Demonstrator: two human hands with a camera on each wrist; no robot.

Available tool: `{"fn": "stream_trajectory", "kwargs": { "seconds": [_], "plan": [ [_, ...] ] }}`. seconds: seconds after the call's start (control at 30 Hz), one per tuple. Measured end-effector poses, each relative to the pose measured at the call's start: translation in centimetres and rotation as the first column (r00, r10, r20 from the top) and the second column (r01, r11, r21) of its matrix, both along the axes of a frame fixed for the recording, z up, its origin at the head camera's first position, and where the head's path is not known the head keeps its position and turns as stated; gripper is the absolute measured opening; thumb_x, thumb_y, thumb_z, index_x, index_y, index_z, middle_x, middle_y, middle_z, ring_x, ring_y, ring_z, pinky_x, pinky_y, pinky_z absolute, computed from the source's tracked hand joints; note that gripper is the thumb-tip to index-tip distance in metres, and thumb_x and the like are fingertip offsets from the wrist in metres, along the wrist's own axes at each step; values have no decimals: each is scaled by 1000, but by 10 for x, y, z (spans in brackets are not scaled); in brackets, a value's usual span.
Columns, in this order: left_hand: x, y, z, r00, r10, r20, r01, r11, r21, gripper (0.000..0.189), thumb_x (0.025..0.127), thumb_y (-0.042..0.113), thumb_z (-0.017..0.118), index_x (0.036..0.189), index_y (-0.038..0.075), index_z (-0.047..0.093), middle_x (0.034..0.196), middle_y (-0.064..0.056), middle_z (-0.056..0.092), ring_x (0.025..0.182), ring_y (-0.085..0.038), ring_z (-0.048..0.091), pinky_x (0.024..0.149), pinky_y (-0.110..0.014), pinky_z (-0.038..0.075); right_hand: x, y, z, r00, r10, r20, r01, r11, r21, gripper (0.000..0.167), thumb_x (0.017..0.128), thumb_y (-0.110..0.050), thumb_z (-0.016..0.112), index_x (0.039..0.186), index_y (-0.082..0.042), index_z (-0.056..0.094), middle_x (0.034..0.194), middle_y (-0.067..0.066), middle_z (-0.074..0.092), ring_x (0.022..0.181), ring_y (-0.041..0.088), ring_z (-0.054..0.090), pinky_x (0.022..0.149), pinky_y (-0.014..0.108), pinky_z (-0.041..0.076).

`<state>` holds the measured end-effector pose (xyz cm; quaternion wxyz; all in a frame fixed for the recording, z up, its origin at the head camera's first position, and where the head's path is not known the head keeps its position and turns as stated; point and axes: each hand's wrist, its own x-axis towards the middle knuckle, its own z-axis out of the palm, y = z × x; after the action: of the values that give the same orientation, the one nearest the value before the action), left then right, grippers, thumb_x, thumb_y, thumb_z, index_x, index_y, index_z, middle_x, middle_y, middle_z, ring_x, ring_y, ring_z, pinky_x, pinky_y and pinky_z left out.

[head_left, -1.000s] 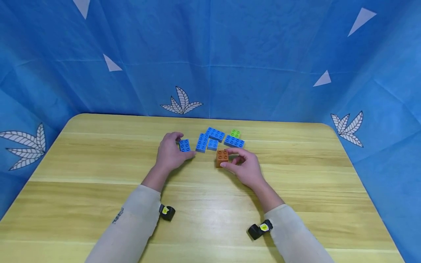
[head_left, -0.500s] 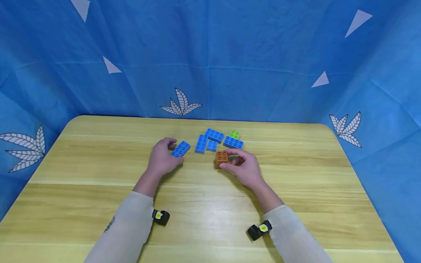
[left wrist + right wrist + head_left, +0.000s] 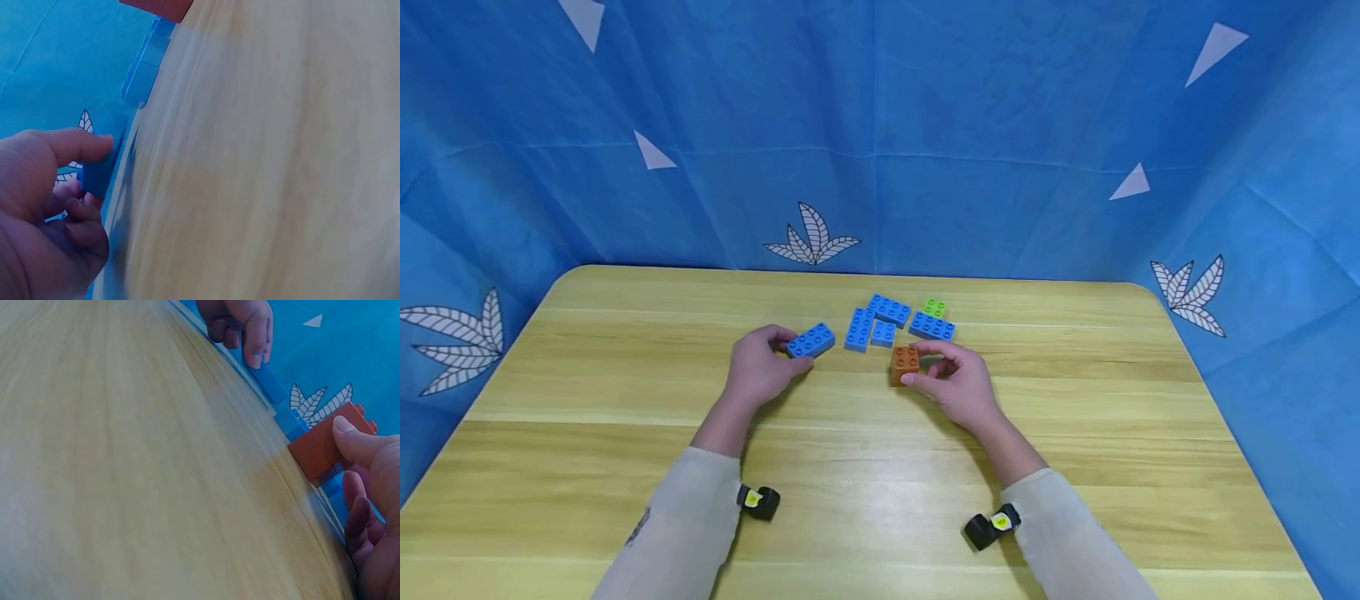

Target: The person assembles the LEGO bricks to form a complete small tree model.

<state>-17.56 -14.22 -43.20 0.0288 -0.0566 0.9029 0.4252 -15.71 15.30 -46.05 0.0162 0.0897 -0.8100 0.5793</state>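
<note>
My left hand (image 3: 756,367) pinches a long blue toy building brick (image 3: 812,340), studs up, by its left end. Seen from the left wrist, the thumb presses one side of this blue brick (image 3: 100,172) and the fingers curl at the other. My right hand (image 3: 961,383) grips an orange-brown block (image 3: 905,367) between thumb and fingers. A seam across the orange-brown block (image 3: 322,445) in the right wrist view shows two bricks stacked together. Just beyond it lies a small blue brick (image 3: 883,333), beside another long blue brick (image 3: 859,329).
Behind these lie two more long blue bricks, one at the back (image 3: 891,309) and one to the right (image 3: 932,325). A small green brick (image 3: 935,307) touches the right one. The wooden table (image 3: 865,500) ends at a blue cloth backdrop (image 3: 970,167).
My left hand has moved left and slightly nearer with the long blue brick, turning it from lengthwise to slanted and drawing it away from the others. The right hand holds its place.
</note>
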Motion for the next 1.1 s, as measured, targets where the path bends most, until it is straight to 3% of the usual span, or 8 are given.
{"fn": "stream_trajectory", "kwargs": {
  "seconds": [0.1, 0.2, 0.27, 0.37, 0.5, 0.73, 0.9, 1.1],
  "plan": [
    [1, 0, 2, 1000, 13, -15, -12, 999, 53, 43, 86, 21, 81, 122, 4, 65, 117, -13, 60, 99, -30, 55, 84, -42, 48, 0, -1, 0, 1000, 1, -1, -1, 1000, -4, 37, 79, -10, 87, 114, -13, 74, 106, 2, 69, 72, 23, 59, 58, 27, 45],
    [3, 2, 8, 998, 10, -54, -5, 995, 96, 44, 86, 23, 81, 123, 7, 65, 117, -10, 58, 85, -27, 54, 70, -36, 47, 6, -4, 16, 1000, 5, 4, -5, 1000, 0, 37, 80, -6, 85, 115, -7, 73, 107, 7, 69, 73, 24, 58, 59, 26, 45],
    [5, 4, 12, 996, -7, -87, 18, 992, 123, 43, 86, 23, 81, 123, 8, 65, 115, -8, 58, 74, -25, 51, 59, -32, 43, 11, -7, 27, 1000, 3, 14, -3, 1000, 5, 36, 81, -4, 84, 115, -3, 72, 107, 10, 69, 73, 25, 58, 60, 26, 45],
    [9, 9, 19, 990, -51, -129, 70, 986, 148, 43, 86, 23, 81, 123, 9, 65, 110, -10, 57, 64, -23, 47, 51, -29, 38, 9, -7, 25, 1000, -1, 23, 1, 1000, 10, 37, 81, -2, 83, 116, -1, 71, 108, 11, 68, 73, 26, 58, 60, 25, 45],
    [12, 17, 25, 977, -125, -173, 155, 972, 177, 42, 86, 23, 81, 123, 10, 65, 98, -15, 54, 62, -23, 45, 49, -29, 36, 0, -3, 4, 999, -13, 34, 13, 1000, 8, 41, 80, -6, 85, 118, -6, 72, 110, 8, 68, 75, 26, 58, 59, 26, 45],
    [12, 33, 31, 942, -244, -230, 295, 929, 222, 39, 88, 22, 80, 122, 9, 66, 95, -19, 52, 63, -23, 44, 52, -30, 37, 0, -1, 3, 999, -16, 35, 15, 1000, 20, 39, 80, -13, 86, 117, -13, 73, 107, 3, 69, 75, 24, 58, 61, 27, 46],
    [11, 42, 33, 928, -303, -217, 349, 911, 220, 39, 89, 21, 79, 124, 11, 65, 102, -22, 54, 61, -22, 45, 49, -28, 36, 1, -1, 3, 1000, -13, 24, 12, 1000, 22, 37, 80, -14, 86, 114, -14, 74, 101, 3, 69, 74, 24, 58, 61, 28, 47],
    [9, 49, 32, 917, -342, -205, 380, 906, 188, 36, 90, 21, 78, 123, 14, 66, 104, -8, 55, 63, -22, 47, 50, -27, 37, 2, 0, 3, 1000, -9, 21, 9, 1000, 20, 37, 80, -12, 86, 115, -13, 74, 106, 2, 69, 74, 24, 59, 61, 28, 47]
  ]
}}
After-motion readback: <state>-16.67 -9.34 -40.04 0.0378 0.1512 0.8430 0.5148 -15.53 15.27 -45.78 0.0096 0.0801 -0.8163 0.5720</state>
